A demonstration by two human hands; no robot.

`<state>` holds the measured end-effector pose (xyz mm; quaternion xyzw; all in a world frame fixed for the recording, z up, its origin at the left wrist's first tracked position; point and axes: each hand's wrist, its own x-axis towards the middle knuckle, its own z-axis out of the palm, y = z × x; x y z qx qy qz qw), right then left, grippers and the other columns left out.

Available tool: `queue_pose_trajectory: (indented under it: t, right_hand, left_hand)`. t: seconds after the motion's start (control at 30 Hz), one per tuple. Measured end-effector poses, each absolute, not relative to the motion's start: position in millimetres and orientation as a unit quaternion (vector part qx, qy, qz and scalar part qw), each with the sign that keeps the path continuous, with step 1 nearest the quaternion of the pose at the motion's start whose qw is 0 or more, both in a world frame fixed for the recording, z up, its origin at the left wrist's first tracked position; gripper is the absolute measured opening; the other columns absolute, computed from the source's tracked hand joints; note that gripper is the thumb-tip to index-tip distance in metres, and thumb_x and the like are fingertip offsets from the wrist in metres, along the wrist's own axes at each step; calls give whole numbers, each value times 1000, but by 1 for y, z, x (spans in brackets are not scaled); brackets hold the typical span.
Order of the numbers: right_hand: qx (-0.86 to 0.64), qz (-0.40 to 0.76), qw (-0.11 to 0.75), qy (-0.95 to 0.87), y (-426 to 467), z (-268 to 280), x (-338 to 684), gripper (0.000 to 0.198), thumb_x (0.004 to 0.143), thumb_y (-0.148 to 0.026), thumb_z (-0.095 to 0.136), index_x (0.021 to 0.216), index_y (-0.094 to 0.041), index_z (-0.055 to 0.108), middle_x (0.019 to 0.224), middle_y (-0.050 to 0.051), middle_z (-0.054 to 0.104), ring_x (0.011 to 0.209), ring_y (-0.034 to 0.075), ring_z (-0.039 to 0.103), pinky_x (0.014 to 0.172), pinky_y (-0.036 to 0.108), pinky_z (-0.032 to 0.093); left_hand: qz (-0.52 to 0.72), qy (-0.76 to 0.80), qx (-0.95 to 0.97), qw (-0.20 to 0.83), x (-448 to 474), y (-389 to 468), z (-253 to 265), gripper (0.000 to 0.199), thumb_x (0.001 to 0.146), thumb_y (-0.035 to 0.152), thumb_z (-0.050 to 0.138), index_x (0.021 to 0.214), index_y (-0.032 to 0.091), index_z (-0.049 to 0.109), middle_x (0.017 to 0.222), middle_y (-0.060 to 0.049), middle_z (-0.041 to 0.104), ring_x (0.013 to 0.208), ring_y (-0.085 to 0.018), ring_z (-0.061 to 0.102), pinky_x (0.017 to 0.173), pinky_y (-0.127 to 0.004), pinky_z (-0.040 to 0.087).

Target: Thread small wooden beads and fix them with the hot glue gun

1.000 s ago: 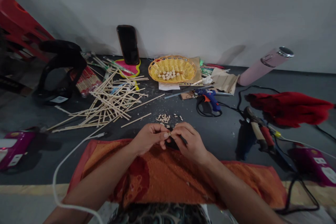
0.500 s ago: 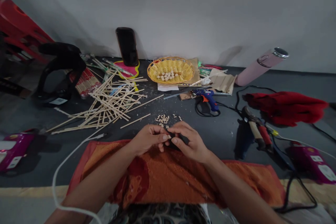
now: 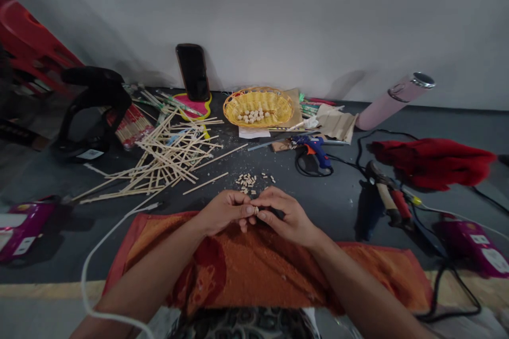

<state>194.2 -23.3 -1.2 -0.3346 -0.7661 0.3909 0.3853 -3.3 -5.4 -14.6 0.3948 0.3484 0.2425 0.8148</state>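
Note:
My left hand (image 3: pixel 227 213) is closed, pinching small cut wooden stick pieces (image 3: pixel 255 211) between thumb and fingertips. From the other side, my right hand (image 3: pixel 289 216) has its thumb and index finger closed on the same pieces; how the pieces are joined is too small to tell. Just beyond my fingers lies a loose pile of short stick pieces (image 3: pixel 245 181). An orange towel (image 3: pixel 258 275) is spread beneath my forearms. Further back, a yellow wicker basket (image 3: pixel 258 96) holds several small pale clusters (image 3: pixel 254 116).
Long wooden sticks (image 3: pixel 159 161) lie heaped at the left. A blue glue gun (image 3: pixel 316 149) rests right of centre, its cord trailing. Pliers (image 3: pixel 387 196), a red cloth (image 3: pixel 433 163) and a leaning pink flask (image 3: pixel 392 103) are at the right. A phone (image 3: pixel 193 71) leans against the wall.
My right fingertips have moved in to meet the left ones and now touch the small pieces. The things on the table stay where they were.

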Motion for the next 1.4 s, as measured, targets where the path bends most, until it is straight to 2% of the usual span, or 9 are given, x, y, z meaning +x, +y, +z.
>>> queue_pose_trajectory:
  t: [0.17,0.37,0.7,0.87,1.17,1.27,1.4]
  right_hand:
    - [-354,374,387,-765,-24,1,193,22,85,-20,58,106,-20,63,92,7,61,88,15,58,79,30,51]
    - [-389,302,400,-773,-25,3,192,17,83,-20,59,100,-20,64,89,6,61,86,16,58,76,30,51]
    - [-392,225,374,-810,-25,-12,192,20,83,-23,60,103,-22,63,92,6,63,85,16,59,76,30,52]
    - [-386,222,375,-813,-24,-13,192,22,83,-23,60,105,-23,63,93,6,63,85,16,59,76,30,52]
    - [-386,218,375,-814,-25,-17,191,23,84,-22,59,107,-23,62,94,6,63,85,16,59,76,31,52]
    - [-381,226,378,-813,-25,-13,192,29,84,-22,60,113,-23,59,97,7,62,89,17,59,78,32,52]
    - [-457,177,395,-777,-15,-2,209,29,84,-20,57,113,-23,58,101,8,61,93,19,57,82,36,50]
  left_hand:
    - [253,354,394,810,-1,-5,-15,29,70,38,72,70,10,62,65,-3,64,46,-7,53,49,-20,47]
    - [272,359,383,807,-1,-4,-13,30,71,39,71,76,10,65,67,-3,64,47,-6,51,50,-21,49]
    - [266,379,411,786,-1,-5,-11,23,70,33,71,76,11,67,69,-4,67,46,-6,53,49,-19,44]
    - [258,371,412,791,-2,-4,-10,23,73,34,68,77,11,67,71,-4,67,47,-6,53,50,-19,44]
    - [264,381,404,789,-2,-4,-12,25,69,34,73,76,11,67,68,-3,66,46,-6,53,49,-19,44]
    - [271,385,378,797,-2,-3,-11,26,67,34,74,76,11,66,64,-2,64,45,-6,51,49,-20,45]
    - [283,397,350,800,-2,-2,-7,27,68,34,74,78,11,65,65,-3,64,44,-5,47,48,-21,46]
